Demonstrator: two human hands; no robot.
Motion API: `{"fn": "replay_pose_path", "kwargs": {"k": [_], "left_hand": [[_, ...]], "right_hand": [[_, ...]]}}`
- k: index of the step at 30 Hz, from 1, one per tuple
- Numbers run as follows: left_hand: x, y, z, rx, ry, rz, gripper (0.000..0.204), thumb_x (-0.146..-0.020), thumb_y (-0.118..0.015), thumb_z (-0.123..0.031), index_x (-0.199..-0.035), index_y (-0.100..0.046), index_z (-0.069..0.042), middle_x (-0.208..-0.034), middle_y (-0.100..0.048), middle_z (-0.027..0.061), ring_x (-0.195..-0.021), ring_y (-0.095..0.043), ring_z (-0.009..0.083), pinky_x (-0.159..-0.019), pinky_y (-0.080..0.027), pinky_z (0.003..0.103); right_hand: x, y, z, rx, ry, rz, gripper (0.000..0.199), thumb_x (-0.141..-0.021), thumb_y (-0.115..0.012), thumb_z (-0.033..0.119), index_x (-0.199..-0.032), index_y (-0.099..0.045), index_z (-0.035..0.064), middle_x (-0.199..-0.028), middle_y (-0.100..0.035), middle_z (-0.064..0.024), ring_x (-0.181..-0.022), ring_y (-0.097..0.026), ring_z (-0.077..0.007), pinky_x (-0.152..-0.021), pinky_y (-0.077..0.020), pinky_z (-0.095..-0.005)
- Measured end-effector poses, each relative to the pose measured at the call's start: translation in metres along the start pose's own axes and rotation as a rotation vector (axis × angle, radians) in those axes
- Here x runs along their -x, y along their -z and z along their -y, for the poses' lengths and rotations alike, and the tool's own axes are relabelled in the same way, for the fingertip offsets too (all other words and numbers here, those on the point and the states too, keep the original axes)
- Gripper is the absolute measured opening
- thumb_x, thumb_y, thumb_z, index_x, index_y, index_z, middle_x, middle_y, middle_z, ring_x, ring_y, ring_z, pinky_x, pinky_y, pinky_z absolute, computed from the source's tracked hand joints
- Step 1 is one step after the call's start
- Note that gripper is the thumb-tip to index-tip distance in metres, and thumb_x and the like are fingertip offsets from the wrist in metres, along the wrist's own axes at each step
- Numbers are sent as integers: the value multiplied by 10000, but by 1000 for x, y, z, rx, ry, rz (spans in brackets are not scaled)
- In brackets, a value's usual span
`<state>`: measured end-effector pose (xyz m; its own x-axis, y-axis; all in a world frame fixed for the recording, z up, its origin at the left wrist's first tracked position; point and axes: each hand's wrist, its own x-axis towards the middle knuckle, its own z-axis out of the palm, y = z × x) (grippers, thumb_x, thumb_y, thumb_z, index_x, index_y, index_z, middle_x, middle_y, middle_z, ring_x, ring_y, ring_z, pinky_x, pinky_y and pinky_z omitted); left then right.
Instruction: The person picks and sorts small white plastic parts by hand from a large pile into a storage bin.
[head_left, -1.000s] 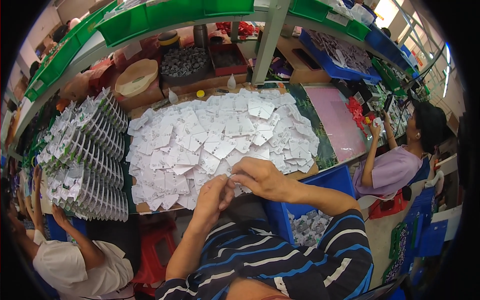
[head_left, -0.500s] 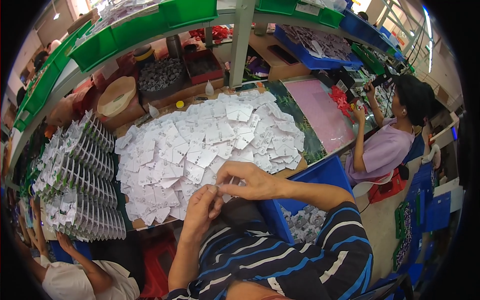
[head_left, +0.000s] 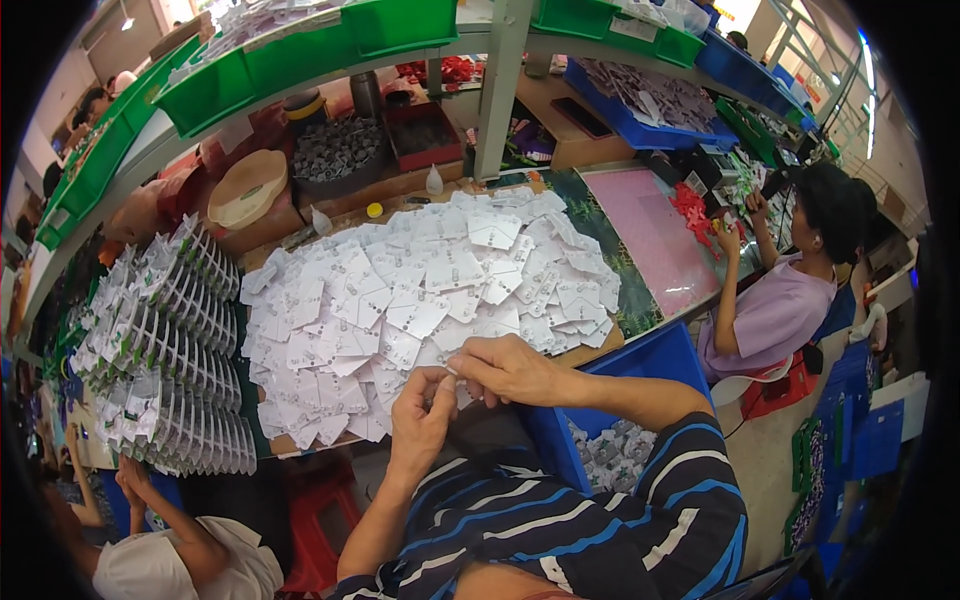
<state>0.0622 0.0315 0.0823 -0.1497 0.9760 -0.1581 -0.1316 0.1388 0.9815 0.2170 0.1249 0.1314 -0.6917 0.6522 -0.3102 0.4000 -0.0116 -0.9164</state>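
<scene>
My left hand (head_left: 421, 415) and my right hand (head_left: 512, 370) meet at the fingertips over the near edge of the worktable. Both are closed in a pinch around something too small to make out. Just beyond them spreads a broad pile of small white cards (head_left: 350, 315), many with little grey round parts on them. Below my right forearm stands a blue bin (head_left: 655, 352) holding several small white and grey packed pieces (head_left: 612, 450).
Stacked racks of white cards (head_left: 165, 370) stand at left. Behind the pile are a round tub of grey parts (head_left: 340, 152), a red box (head_left: 420, 138), a beige basket (head_left: 248, 188) and a metal post (head_left: 503, 90). Co-workers sit at right (head_left: 775, 310) and lower left (head_left: 190, 560).
My right hand has lowered slightly and its fingers have closed in against the left fingertips. The view has shifted a little. The lower-left co-worker's hands have come together.
</scene>
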Motion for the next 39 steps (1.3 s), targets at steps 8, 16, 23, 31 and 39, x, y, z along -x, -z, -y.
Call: {"fn": "replay_pose_path", "kwargs": {"k": [8, 16, 23, 31, 39], "left_hand": [[-13, 23, 7, 860, 578, 375, 355, -1021, -428, -312, -851, -574, -36, -550, -425, 18, -389, -297, 66, -356, -234, 189], [9, 35, 7, 730, 536, 448, 306, -1026, -460, -275, -1023, -568, 10, -676, -491, 17, -478, -351, 47, -414, -267, 173], [34, 52, 19, 632, 550, 605, 285, -980, -557, -148, -1196, -609, 31, -886, -604, 42, -596, -423, 32, -511, -335, 156], [42, 79, 31, 638, 509, 527, 280, -985, -544, -136, -1209, -604, 20, -978, -663, 81, -597, -430, 39, -534, -357, 165], [36, 94, 26, 674, 476, 545, 250, -1022, -473, -163, -1201, -536, 1, -1028, -660, 127, -620, -446, 54, -534, -354, 175]], "right_hand": [[-7, -7, -10, 397, 679, -258, 124, -846, -635, -7, -965, -605, 2, -936, -590, -154, -812, -625, -320, -644, -496, -371], [-43, 24, 27, 284, 556, -230, 176, -839, -700, 35, -1009, -657, 19, -935, -664, -64, -797, -619, -118, -678, -501, -248], [-184, 91, 55, 322, 309, -318, 193, -826, -718, 156, -890, -694, -25, -765, -693, -67, -645, -636, -105, -590, -495, -244], [-317, 97, 9, 870, 358, -306, 179, -810, -663, 102, -950, -707, -1, -874, -709, -162, -790, -682, -283, -734, -532, -369], [-353, 88, -8, 1108, 371, -244, 187, -811, -607, 146, -908, -719, 32, -905, -696, -159, -848, -661, -340, -790, -521, -429]]}}
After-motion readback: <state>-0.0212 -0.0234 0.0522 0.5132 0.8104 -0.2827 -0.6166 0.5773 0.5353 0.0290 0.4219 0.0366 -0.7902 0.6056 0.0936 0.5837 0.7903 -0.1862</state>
